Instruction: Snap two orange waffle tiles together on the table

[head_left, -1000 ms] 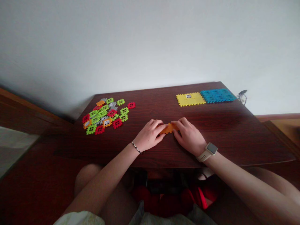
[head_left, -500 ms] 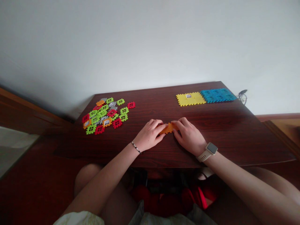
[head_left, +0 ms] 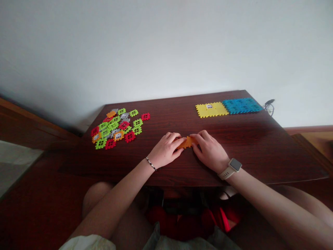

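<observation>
1. the left hand [head_left: 166, 149] rests on the dark wooden table [head_left: 249, 146] near its front edge, fingers curled, pinching the left end of the orange pieces [head_left: 187, 142].
2. the right hand [head_left: 210, 151] mirrors it, fingertips closed on the right end of the same orange pieces, so both hands meet at the middle of the table.
3. the orange pieces lie flat or nearly flat on the table between the two sets of fingertips; how many there are cannot be told, since the fingers cover most of them.
4. a thin bracelet [head_left: 151, 164] sits on the left wrist and a pale watch [head_left: 232, 167] on the right wrist.
5. a loose pile of toothed tiles [head_left: 117, 127], green, red, grey and orange, lies at the far left of the table, well apart from the hands.
6. at the far right a yellow panel [head_left: 212, 109] touches a blue panel [head_left: 241, 105], both flat on the table.
7. a white wall [head_left: 166, 48] stands behind the table.
</observation>
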`<state>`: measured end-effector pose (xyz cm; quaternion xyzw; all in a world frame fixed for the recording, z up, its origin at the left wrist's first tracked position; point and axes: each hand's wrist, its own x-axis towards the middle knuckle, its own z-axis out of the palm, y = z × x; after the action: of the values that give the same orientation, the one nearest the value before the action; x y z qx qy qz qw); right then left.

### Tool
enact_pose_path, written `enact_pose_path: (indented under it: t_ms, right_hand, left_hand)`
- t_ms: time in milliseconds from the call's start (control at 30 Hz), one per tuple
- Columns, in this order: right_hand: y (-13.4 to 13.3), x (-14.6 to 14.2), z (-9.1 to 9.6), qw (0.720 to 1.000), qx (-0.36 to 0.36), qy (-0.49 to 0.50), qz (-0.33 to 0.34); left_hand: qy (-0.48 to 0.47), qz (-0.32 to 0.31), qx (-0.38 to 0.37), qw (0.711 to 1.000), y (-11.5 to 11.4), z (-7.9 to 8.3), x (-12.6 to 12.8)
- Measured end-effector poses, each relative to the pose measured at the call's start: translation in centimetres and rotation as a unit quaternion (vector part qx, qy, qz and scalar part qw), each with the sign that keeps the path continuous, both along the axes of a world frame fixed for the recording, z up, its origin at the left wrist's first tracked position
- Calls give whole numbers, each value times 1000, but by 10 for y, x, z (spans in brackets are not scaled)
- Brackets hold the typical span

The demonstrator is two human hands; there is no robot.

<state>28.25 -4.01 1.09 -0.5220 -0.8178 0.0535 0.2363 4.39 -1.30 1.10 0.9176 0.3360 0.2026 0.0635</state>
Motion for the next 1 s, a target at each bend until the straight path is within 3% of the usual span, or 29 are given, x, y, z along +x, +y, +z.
enact_pose_path:
  t_ms: [1000]
  right_hand:
    - [1, 1, -1, 1000, -4, 4, 3]
  left_hand:
    - [3, 3, -6, 1000, 0, 1, 0]
